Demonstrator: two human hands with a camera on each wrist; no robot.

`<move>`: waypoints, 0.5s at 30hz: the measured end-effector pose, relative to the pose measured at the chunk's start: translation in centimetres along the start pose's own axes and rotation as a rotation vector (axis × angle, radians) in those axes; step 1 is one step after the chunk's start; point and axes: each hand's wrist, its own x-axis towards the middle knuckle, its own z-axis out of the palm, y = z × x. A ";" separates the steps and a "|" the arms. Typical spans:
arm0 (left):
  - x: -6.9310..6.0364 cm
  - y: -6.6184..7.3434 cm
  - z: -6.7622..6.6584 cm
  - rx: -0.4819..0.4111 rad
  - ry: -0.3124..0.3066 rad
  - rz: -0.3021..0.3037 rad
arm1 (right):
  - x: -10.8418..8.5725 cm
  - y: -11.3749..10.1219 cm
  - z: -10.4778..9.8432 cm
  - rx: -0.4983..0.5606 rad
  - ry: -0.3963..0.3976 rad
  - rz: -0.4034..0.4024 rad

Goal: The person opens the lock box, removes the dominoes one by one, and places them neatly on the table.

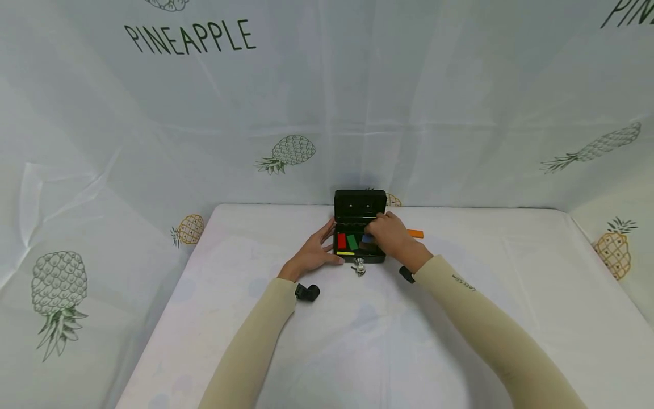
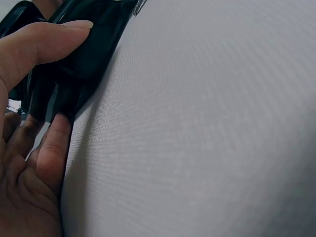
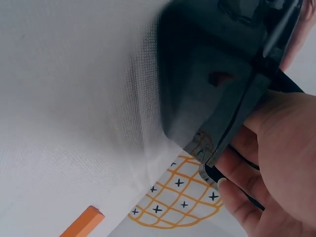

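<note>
A black metal box (image 1: 360,259) stands on the table with its lid (image 1: 360,205) raised. Inside lie a red block (image 1: 341,241), a green block (image 1: 352,242), a yellow strip (image 1: 345,253) and a blue piece (image 1: 367,239). My left hand (image 1: 313,254) rests against the box's left side, thumb at the front corner, fingers fairly straight along the wall. My right hand (image 1: 392,236) reaches over the right wall, bent fingers inside near the hinge. In the right wrist view the box wall (image 3: 212,89) partly covers its fingers; whether they pinch anything is hidden.
Keys (image 1: 359,267) hang at the box's front. An orange block (image 1: 415,233) lies on the table just right of the box, by the right wrist. A pineapple-printed white curtain (image 1: 434,142) rises behind the table's back edge.
</note>
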 end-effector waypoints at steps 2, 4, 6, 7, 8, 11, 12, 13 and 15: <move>0.0 0.0 0.0 0.005 0.004 -0.005 | 0.0 0.1 0.0 0.007 -0.014 -0.001; 0.0 0.0 0.0 0.009 0.005 -0.006 | 0.0 0.1 0.0 0.008 -0.028 -0.003; 0.0 -0.1 0.0 0.010 0.002 -0.006 | -0.1 0.1 -0.1 0.005 -0.037 -0.006; 0.0 -0.1 0.0 0.009 0.001 -0.005 | -0.1 0.1 -0.1 0.002 -0.036 -0.010; 0.0 -0.1 0.0 0.007 0.000 -0.003 | -0.2 0.1 -0.1 0.001 -0.034 -0.012; 0.1 -0.2 -0.1 0.002 -0.001 0.004 | -0.2 0.0 0.0 0.012 -0.011 -0.022; 0.1 -0.3 -0.1 0.002 -0.001 0.005 | -0.2 0.0 0.1 0.012 -0.001 -0.025; 0.1 -0.3 -0.1 0.001 -0.001 0.006 | -0.2 0.0 0.2 0.008 0.012 -0.031; 0.1 -0.3 -0.1 0.000 -0.001 0.007 | -0.2 0.1 0.4 0.004 0.033 -0.037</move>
